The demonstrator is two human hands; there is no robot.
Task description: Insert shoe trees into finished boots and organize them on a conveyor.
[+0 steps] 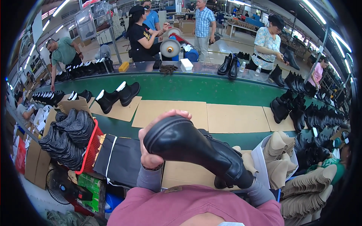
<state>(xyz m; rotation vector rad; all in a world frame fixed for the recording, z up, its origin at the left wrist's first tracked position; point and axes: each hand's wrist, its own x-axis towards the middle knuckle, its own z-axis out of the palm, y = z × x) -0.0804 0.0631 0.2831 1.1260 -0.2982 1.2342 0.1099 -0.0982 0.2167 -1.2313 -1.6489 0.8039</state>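
A black leather boot [188, 147] is held up close before my chest, toe to the left and shaft slanting down to the right. My left hand [151, 161] wraps round its toe, thumb underneath and fingers over the top. My right sleeve [262, 192] leads to the boot's open shaft. The right hand is hidden there, seemingly inside, so its fingers do not show. Below the held boot, part of another dark boot [219, 183] shows on a cardboard sheet [181, 174].
Ahead runs a green conveyor belt [169, 84] with cardboard sheets and black boots. To the left are a red basket [90, 148] of dark crinkled pieces and a fan [62, 186]. On the right, a white box [260, 165] holds beige inserts. Other people stand across the belt.
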